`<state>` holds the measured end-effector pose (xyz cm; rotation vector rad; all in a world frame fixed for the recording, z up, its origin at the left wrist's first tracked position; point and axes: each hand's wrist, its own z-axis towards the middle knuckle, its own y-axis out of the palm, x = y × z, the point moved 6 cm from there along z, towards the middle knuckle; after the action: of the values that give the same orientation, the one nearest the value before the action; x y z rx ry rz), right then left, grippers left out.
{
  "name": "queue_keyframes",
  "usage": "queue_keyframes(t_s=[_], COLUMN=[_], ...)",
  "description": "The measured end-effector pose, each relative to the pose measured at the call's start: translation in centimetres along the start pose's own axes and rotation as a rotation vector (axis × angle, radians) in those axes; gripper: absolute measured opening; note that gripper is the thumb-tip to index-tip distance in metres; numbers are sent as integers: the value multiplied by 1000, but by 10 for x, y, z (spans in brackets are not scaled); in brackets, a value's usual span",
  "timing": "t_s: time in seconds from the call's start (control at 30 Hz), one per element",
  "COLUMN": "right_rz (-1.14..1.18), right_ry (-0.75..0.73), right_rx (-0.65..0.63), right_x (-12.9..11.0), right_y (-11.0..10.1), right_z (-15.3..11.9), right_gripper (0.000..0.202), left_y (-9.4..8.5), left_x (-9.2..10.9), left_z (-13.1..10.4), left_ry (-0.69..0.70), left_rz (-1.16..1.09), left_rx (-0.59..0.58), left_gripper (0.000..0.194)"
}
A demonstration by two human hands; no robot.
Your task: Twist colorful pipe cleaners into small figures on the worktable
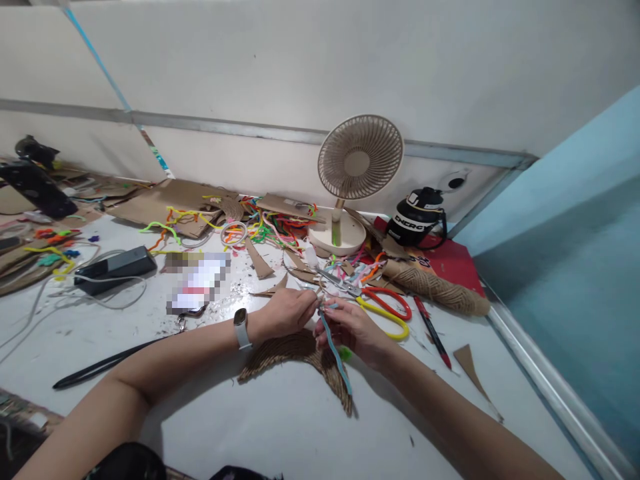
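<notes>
- Main piece on my feed: brown curved piece (285,348), lying on the white table (260,433) in front of the person, below both hands.
- Look: ridged, cord-like rows running along its curve. Two arms spread from the middle, one toward the left, one down to the right, both narrowing at the ends. Middle partly hidden by the hands.
- Second piece: light-blue strip (336,352), narrow, soft-looking, slightly bowed. Runs from the fingers down across the brown piece's right arm, ending near its tip.
- Right hand (353,328): thumb and fingers pinching the strip near its upper end.
- Left hand (289,311): fingers bunched right beside the right fingertips. I can't tell what they grip, if anything.
- Bright green tuft (345,353) just under the right hand; too small for me to read its shape.
- Scissors (356,291) just beyond the right hand, red and yellow handles.
- Twine roll (437,288) further right, near the marker (433,332).
</notes>
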<state>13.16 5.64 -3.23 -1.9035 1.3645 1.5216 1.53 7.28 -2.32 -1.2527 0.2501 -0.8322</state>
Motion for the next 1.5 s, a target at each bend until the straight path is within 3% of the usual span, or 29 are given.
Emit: queue_keyframes(t_s=[0.13,0.33,0.5,0.6,0.67,0.73,0.83,0.93,1.03,1.1,1.2,1.3,1.4,1.5], right_rz=[72,-120,-534,-910,-1171,-1387,-1590,-1706,-1595,-1363,-840,-293,-2,91], right_ry=[-18,-100,-356,-495,-552,-640,-795,-884,-895,-806,-533,-255,-78,14], right_rx=[18,70,61,73,63,16,-77,-145,-132,-65,27,-8,-100,-173], right_x=[5,1,-14,-17,-15,-12,-11,-11,-17,-24,-28,-19,-11,-6], right_y=[1,0,-3,-2,1,8,19,26,25,17,-2,-11,-10,-7], right_z=[1,0,1,-1,-3,-7,-16,-22,-23,-19,-8,0,1,1], right_gripper=[31,33,24,19,16,15,16,19,20,18,16,22,25,24], left_y=[1,4,0,-6,-6,1,11,18,21,19,5,-15,-21,-19], left_x=[0,4,7,7,5,3,5,5,4,4,-4,-8,1,9], left_z=[0,0,2,5,5,0,-10,-16,-16,-10,2,9,9,7], left_ry=[0,13,-24,-75,-133,-249,-404,-522,-610,-589,-473,-314,-183,-94], left_rz=[23,52,70,-98,-291,-550,-934,-1151,-1294,-1352,-1269,-1072,-942,-880], left_rx=[-14,-76,-165,-247,-353,-553,-815,-948,-921,-807,-454,-145,-127,-173], left_gripper=[28,28,33,29,30,33,35,33,30,33,41,40,42,44])
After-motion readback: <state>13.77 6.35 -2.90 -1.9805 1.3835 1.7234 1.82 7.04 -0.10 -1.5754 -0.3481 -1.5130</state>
